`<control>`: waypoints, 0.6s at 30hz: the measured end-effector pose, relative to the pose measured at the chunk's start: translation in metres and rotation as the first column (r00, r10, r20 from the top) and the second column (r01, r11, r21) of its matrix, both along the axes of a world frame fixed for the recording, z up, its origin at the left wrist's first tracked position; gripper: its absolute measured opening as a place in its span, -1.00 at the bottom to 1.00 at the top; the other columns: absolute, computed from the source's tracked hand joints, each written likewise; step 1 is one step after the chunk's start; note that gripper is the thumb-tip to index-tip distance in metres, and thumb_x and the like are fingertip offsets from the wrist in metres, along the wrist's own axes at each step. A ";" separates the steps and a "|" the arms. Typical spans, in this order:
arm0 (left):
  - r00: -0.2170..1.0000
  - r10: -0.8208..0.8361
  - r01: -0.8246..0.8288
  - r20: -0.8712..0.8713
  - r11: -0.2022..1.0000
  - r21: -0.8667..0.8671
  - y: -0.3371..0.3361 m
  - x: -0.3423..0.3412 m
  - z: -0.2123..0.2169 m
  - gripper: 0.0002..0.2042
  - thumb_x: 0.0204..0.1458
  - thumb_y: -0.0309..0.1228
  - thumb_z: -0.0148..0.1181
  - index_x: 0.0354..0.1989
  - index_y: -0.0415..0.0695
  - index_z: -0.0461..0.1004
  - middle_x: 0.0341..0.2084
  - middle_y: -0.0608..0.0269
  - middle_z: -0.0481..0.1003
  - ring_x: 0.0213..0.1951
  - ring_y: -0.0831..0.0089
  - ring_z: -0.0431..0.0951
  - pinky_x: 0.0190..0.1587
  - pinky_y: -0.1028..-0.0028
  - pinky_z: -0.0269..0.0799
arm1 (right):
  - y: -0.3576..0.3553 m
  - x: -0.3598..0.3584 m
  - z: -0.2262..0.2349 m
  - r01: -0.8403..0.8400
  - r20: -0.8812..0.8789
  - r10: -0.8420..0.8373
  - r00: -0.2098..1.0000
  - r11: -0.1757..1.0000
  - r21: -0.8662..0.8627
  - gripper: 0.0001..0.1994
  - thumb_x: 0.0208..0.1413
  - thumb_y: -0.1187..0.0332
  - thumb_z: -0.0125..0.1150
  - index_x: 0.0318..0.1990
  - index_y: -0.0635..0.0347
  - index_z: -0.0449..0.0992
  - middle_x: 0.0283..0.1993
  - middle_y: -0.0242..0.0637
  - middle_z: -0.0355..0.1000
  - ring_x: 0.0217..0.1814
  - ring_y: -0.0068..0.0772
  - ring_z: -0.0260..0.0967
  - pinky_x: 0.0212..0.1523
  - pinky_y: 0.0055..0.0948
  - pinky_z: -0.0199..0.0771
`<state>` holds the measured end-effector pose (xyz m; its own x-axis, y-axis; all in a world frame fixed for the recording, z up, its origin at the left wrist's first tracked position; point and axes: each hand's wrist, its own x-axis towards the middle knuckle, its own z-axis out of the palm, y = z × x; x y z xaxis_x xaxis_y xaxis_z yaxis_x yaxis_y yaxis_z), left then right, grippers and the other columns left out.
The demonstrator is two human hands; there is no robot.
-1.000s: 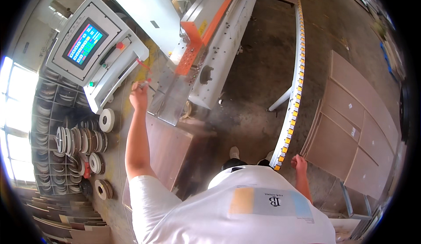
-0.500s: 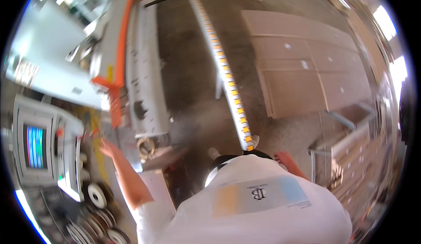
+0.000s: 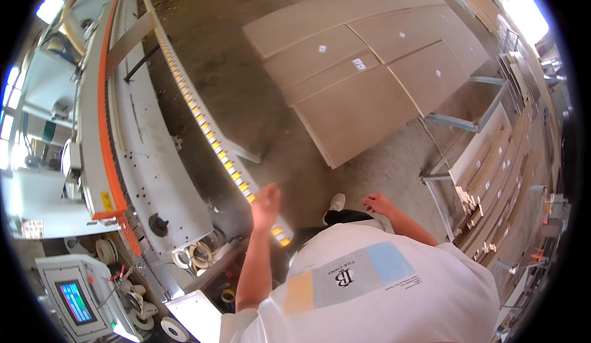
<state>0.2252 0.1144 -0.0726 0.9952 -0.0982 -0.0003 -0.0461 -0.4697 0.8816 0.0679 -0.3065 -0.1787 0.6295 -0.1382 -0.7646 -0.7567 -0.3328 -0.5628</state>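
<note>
My left hand (image 3: 266, 206) is over the near end of a long white rail with yellow rollers (image 3: 229, 165). Its fingers are loosely bent and somewhat blurred, with nothing visible in them; whether it touches the rail I cannot tell. Low by my right side hangs my right hand (image 3: 377, 203), fingers slightly curled and apart, holding nothing. A white shoe (image 3: 336, 202) shows between the two hands.
Left of the rail runs a long machine with an orange edge (image 3: 106, 127); its control console (image 3: 75, 300) stands near left. Rolls of edging tape (image 3: 200, 257) lie beside it. Large brown boards (image 3: 360, 106) are stacked ahead; a metal-framed rack (image 3: 455, 121) with more panels (image 3: 498, 177) is at right.
My view has turned right, shifting the machine and boards leftward. My left hand has come away from beside the console to the roller rail. My right hand stays low by my side.
</note>
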 end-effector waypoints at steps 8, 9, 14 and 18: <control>0.864 -0.303 0.381 -0.402 0.916 0.128 -0.131 0.070 -0.089 -0.65 0.17 -0.22 0.24 0.06 -0.11 0.57 -0.12 0.11 0.66 -0.06 0.19 0.67 0.00 0.25 0.55 | -0.116 -0.077 -0.024 0.361 -0.150 -0.355 0.923 0.932 0.017 -0.67 0.22 0.13 0.18 -0.08 0.21 0.62 -0.15 -0.24 0.61 -0.22 -0.32 0.58 -0.27 -0.31 0.55; 0.864 -0.296 0.399 -0.408 0.896 0.194 -0.139 0.087 -0.106 -0.65 0.19 -0.19 0.22 0.07 -0.08 0.56 -0.09 0.12 0.65 -0.03 0.14 0.65 0.04 0.21 0.54 | -0.123 -0.086 -0.021 0.426 -0.187 -0.417 0.889 0.905 0.006 -0.67 0.21 0.14 0.18 -0.09 0.21 0.62 -0.16 -0.25 0.61 -0.23 -0.33 0.58 -0.27 -0.33 0.55; 0.828 -0.156 0.274 -0.538 0.951 0.145 -0.157 0.217 -0.240 -0.66 0.22 -0.17 0.16 0.02 -0.13 0.56 -0.15 0.03 0.65 -0.06 0.04 0.65 0.05 0.15 0.54 | -0.118 -0.108 0.014 0.602 -0.300 -0.587 0.752 0.797 -0.051 -0.70 0.20 0.15 0.21 -0.12 0.19 0.63 -0.20 -0.30 0.61 -0.26 -0.39 0.57 -0.28 -0.36 0.55; 0.700 0.050 -0.181 -0.713 0.977 -0.109 -0.194 0.352 -0.303 -0.69 0.19 -0.22 0.14 -0.02 -0.14 0.58 -0.19 0.12 0.63 -0.18 0.12 0.62 -0.14 0.13 0.54 | -0.101 -0.095 0.043 0.658 -0.300 -0.652 0.696 0.747 -0.095 -0.70 0.22 0.15 0.24 -0.12 0.21 0.64 -0.19 -0.31 0.62 -0.22 -0.42 0.59 -0.25 -0.39 0.56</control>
<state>0.5775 -0.0792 -0.3756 0.7139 -0.0460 -0.6988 0.6622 -0.2800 0.6950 -0.0276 -0.4077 -0.1360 0.1283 -0.4132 -0.9016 -0.9071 0.3187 -0.2751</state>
